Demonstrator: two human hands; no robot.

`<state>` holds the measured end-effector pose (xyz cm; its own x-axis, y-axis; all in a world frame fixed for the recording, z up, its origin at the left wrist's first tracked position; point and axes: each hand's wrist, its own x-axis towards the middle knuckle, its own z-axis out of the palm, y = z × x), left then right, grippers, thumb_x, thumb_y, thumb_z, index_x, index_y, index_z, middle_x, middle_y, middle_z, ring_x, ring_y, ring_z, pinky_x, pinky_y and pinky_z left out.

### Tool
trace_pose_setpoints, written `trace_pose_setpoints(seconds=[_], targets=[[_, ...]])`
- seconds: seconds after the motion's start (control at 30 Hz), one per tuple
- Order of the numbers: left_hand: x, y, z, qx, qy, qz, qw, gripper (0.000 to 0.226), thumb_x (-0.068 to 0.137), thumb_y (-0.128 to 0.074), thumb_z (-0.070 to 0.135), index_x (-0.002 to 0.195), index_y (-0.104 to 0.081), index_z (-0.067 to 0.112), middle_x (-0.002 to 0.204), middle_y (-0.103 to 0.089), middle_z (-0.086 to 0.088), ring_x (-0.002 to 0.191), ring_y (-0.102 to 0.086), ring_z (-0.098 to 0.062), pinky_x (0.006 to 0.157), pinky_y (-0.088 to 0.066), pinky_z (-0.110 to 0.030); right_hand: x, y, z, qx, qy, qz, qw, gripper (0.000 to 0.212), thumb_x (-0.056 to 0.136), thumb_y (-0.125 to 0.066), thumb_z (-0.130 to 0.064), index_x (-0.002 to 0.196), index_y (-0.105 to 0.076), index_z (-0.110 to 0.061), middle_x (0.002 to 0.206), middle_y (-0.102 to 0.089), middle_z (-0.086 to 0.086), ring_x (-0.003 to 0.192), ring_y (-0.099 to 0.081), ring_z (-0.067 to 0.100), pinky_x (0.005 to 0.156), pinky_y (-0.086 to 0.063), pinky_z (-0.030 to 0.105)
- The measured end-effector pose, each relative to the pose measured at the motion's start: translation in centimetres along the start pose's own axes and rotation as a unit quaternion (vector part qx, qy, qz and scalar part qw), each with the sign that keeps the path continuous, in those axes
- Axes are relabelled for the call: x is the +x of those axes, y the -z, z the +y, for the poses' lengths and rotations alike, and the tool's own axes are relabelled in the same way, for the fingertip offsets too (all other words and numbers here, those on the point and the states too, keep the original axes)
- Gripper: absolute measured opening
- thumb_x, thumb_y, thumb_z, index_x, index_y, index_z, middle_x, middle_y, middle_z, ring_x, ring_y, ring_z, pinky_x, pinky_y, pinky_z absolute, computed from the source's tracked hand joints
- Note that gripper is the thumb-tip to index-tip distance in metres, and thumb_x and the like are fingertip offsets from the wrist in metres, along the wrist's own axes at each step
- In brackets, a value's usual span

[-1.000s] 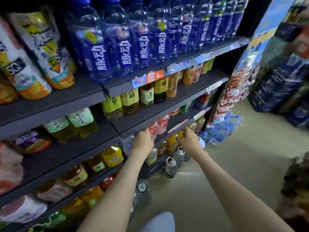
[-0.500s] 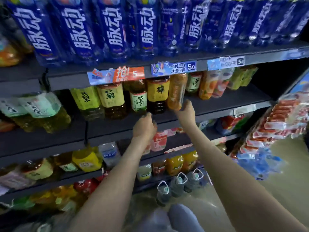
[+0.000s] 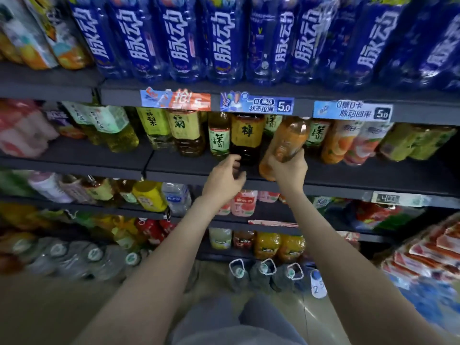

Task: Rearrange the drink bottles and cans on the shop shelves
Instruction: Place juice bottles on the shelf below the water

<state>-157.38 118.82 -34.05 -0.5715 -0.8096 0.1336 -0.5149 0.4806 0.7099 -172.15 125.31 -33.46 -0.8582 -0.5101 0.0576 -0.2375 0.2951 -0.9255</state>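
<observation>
The right hand [image 3: 287, 170] is clamped round the lower part of an orange drink bottle [image 3: 290, 135], fingers wrapped over its front. The bottle is tilted, with its cap leaning up to the right and its base by the front edge of the second shelf [image 3: 361, 170]. The tilt probably lets the tall bottle clear the price strip [image 3: 256, 105] on the shelf above as it is drawn out of the row. The left hand [image 3: 224, 180] holds nothing. Its fingers are half curled and apart, just in front of the foot of a dark tea bottle with a yellow label [image 3: 246, 138]. It seems ready to steady or take that neighbour; whether it touches it cannot be told. A row of blue bottles [image 3: 221, 46] fills the top shelf.

Half a second earlier the orange bottle stood upright among its neighbours, and the right hand was only reaching its base. Now that hand grips it and has tipped it out of line. The left hand, then below the shelf edge, has risen to shelf level. The view has also moved closer to the shelves.
</observation>
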Motion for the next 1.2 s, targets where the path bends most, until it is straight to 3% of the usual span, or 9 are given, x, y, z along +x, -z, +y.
trace_pose_setpoints(seconds=[0.13,0.23,0.4,0.53,0.67,0.73,0.9,1.0,1.2], targets=[[-2.5,1.9,2.0,-0.062,0.105,-0.142,0.982,0.08,0.076,-0.074,0.034,0.143,-0.031,0.024,0.144,-0.039,0.001,0.128,-0.043,-0.016,0.105,-0.039,-0.037,-5.5,1.6,-1.3,-0.002,-0.029,-0.073,0.997,0.045,0.076,-0.075,-0.033,0.107,-0.054,-0.007,0.092,-0.061,0.0,0.084,-0.06,0.019,0.063,-0.042,0.025],[-4.7,3.0,2.2,-0.146,0.132,-0.215,0.957,0.076,0.064,-0.075,0.031,0.133,-0.044,0.02,0.13,-0.056,0.0,0.118,-0.055,-0.017,0.1,-0.046,-0.04,-9.5,1.1,-2.5,0.001,-0.025,-0.131,0.991,0.045,0.076,-0.077,-0.033,0.107,-0.056,-0.009,0.09,-0.061,-0.003,0.083,-0.059,0.014,0.062,-0.039,0.018],[-8.7,7.8,-0.3,-0.127,0.158,-0.119,0.972,0.046,0.069,-0.072,0.033,0.112,-0.057,0.026,0.107,-0.065,0.006,0.101,-0.061,-0.011,0.081,-0.05,-0.022,-14.4,-2.1,-5.2,-0.02,0.039,-0.242,0.969,0.051,0.069,-0.083,-0.025,0.108,-0.056,-0.004,0.094,-0.062,-0.001,0.082,-0.055,0.009,0.056,-0.034,-0.001],[-12.0,14.8,-4.1,-0.086,0.186,-0.044,0.978,0.044,0.075,-0.07,0.017,0.115,-0.051,0.019,0.096,-0.059,0.01,0.088,-0.055,-0.008,0.059,-0.039,-0.005,-18.3,-6.8,-9.1,0.004,0.055,-0.304,0.951,0.057,0.068,-0.083,-0.032,0.113,-0.058,-0.009,0.099,-0.065,-0.003,0.088,-0.061,0.009,0.061,-0.039,0.005],[-15.4,22.1,-7.8,-0.064,0.193,0.023,0.979,0.055,0.078,-0.072,0.025,0.125,-0.047,0.017,0.108,-0.062,0.002,0.095,-0.059,-0.015,0.072,-0.048,-0.022,-23.3,-12.5,-14.3,0.027,0.073,-0.339,0.938,0.056,0.068,-0.082,-0.036,0.115,-0.061,-0.014,0.096,-0.064,-0.009,0.09,-0.062,0.005,0.071,-0.044,0.012],[-16.9,26.2,-9.4,-0.049,0.191,0.056,0.979,0.061,0.078,-0.072,0.028,0.13,-0.042,0.018,0.104,-0.059,0.004,0.09,-0.057,-0.013,0.064,-0.045,-0.021,-26.0,-15.7,-17.4,0.022,0.09,-0.352,0.932,0.055,0.068,-0.081,-0.039,0.114,-0.062,-0.016,0.092,-0.061,-0.011,0.087,-0.06,0.004,0.066,-0.041,0.011],[-19.7,37.2,-14.2,-0.017,0.216,0.138,0.966,0.052,0.075,-0.074,0.031,0.12,-0.051,0.017,0.105,-0.066,-0.003,0.094,-0.062,-0.021,0.077,-0.053,-0.037,-32.3,-24.2,-25.5,0.005,0.133,-0.395,0.909,0.06,0.066,-0.08,-0.047,0.115,-0.063,-0.016,0.109,-0.069,0.0,0.097,-0.064,0.015,0.072,-0.047,0.024],[-20.0,43.3,-16.2,0.018,0.215,0.155,0.964,0.042,0.076,-0.071,0.03,0.11,-0.054,0.014,0.098,-0.065,-0.001,0.088,-0.061,-0.019,0.069,-0.05,-0.033,-34.6,-28.1,-29.7,0.028,0.147,-0.414,0.898,0.057,0.067,-0.08,-0.045,0.115,-0.065,-0.017,0.108,-0.069,-0.001,0.098,-0.064,0.014,0.073,-0.046,0.023],[-16.6,53.7,-19.0,0.041,0.155,0.173,0.972,0.026,0.075,-0.071,0.03,0.084,-0.047,0.024,0.075,-0.056,0.01,0.065,-0.053,-0.008,0.049,-0.036,-0.021,-35.4,-34.5,-37.6,0.087,0.171,-0.4,0.896,0.035,0.069,-0.08,-0.041,0.096,-0.067,-0.022,0.085,-0.069,-0.01,0.074,-0.062,-0.002,0.061,-0.048,0.014]])
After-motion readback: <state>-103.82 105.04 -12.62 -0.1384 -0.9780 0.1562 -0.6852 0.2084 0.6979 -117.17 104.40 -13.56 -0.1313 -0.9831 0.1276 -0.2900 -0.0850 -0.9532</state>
